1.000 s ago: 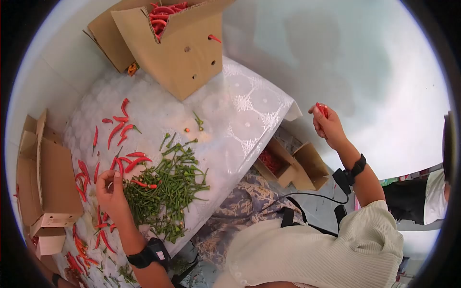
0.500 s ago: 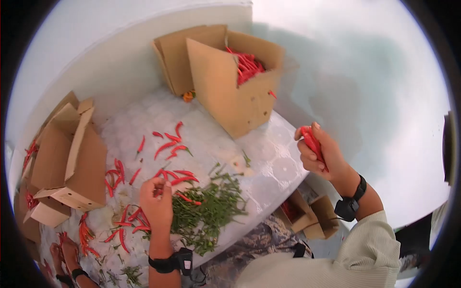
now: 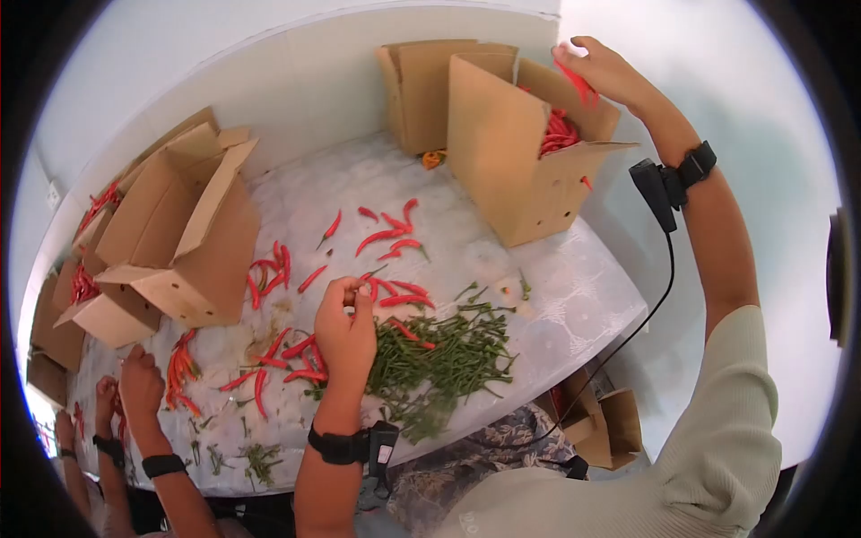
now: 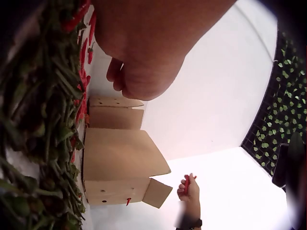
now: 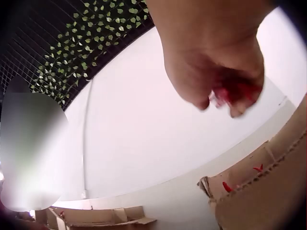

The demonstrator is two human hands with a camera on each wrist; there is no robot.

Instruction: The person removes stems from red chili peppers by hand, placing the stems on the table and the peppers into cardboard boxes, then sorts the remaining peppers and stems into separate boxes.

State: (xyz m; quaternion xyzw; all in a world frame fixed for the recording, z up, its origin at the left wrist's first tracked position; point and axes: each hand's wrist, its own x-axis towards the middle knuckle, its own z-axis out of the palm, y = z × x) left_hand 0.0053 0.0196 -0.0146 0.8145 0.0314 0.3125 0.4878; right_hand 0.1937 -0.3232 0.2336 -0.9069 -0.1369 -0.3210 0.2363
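My right hand (image 3: 605, 72) is raised over the cardboard box (image 3: 498, 148) at the back right and grips several red chilies (image 3: 578, 85). In the right wrist view the chilies (image 5: 232, 91) show among its curled fingers. Red chilies (image 3: 560, 134) lie inside that box. My left hand (image 3: 348, 332) hovers at the near edge of a pile of green chili stems (image 3: 448, 359), its fingers loosely curled and nothing showing between them. A few loose red chilies (image 3: 408, 298) lie on the table just beyond its fingertips.
More cardboard boxes (image 3: 170, 242) stand at the left of the cloth-covered table (image 3: 574, 287). Other people's hands (image 3: 139, 381) work at the near left among scattered chilies. One open box (image 3: 619, 421) is on the floor below the table's right edge. A wall rises behind.
My right hand has swung from right of the table up and over the box, still gripping chilies. My left hand stays by the stem pile. The head view has turned left.
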